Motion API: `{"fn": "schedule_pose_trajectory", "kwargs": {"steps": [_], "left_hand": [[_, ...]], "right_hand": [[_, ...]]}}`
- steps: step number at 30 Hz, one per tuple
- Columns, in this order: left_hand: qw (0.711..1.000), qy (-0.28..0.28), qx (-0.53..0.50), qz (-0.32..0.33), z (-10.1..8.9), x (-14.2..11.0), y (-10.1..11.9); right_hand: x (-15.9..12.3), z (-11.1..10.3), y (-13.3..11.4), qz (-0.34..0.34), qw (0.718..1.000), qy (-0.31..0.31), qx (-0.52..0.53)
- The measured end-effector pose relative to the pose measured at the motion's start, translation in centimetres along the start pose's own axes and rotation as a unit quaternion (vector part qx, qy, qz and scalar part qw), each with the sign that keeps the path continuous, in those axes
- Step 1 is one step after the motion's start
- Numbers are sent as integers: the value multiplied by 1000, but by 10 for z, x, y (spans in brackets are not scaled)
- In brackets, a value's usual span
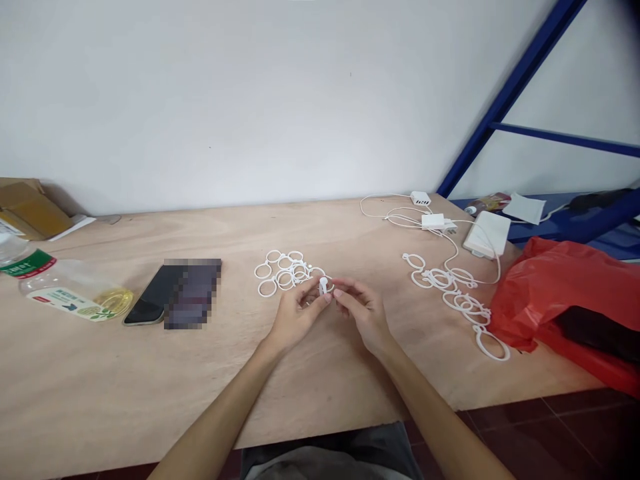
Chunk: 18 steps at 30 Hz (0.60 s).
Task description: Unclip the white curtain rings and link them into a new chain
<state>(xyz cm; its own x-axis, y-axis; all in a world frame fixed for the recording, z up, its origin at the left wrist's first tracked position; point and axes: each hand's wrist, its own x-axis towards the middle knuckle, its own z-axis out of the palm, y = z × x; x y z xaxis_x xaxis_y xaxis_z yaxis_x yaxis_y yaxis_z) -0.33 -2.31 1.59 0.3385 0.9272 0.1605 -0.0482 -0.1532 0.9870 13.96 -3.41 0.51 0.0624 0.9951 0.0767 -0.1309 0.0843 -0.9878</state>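
Note:
My left hand (297, 312) pinches a small white plastic ring (323, 285), seen nearly edge-on, between thumb and fingers. From the other side, the thumb and index fingertip of my right hand (364, 312) close on the same piece; the exact contact is partly hidden. Just beyond my left hand lies a loose cluster of white plastic rings (267, 288), each with a small tab. To the right of my right hand, more white rings (493, 345) overlap in a slanting row on the wooden table (210, 393).
At the left are a clear plastic bottle (65, 293), a roll of yellowish tape (114, 302), a phone (153, 297) and a cardboard box (33, 207). A white charger (433, 221) with cables, a white box (487, 233) and a red plastic bag (545, 287) occupy the right.

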Motion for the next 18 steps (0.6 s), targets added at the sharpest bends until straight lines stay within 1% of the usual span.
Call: {"fn": "schedule_pose_trajectory", "kwargs": {"steps": [3,6,13,18], "left_hand": [[999,-35,23,12,2,-2,-1],[996,-54,63,28,5,-5,-2],[987,-53,150,28,8,-10,0],[985,-52,156,44,9,-11,-1]], "right_hand": [[2,-1,2,2,1000,1,-12],[3,-3,4,2,1000,-3,-19],[2,-5,4,-15,999,-17,-25],[1,-6,4,-26,999,-18,-18]]}}
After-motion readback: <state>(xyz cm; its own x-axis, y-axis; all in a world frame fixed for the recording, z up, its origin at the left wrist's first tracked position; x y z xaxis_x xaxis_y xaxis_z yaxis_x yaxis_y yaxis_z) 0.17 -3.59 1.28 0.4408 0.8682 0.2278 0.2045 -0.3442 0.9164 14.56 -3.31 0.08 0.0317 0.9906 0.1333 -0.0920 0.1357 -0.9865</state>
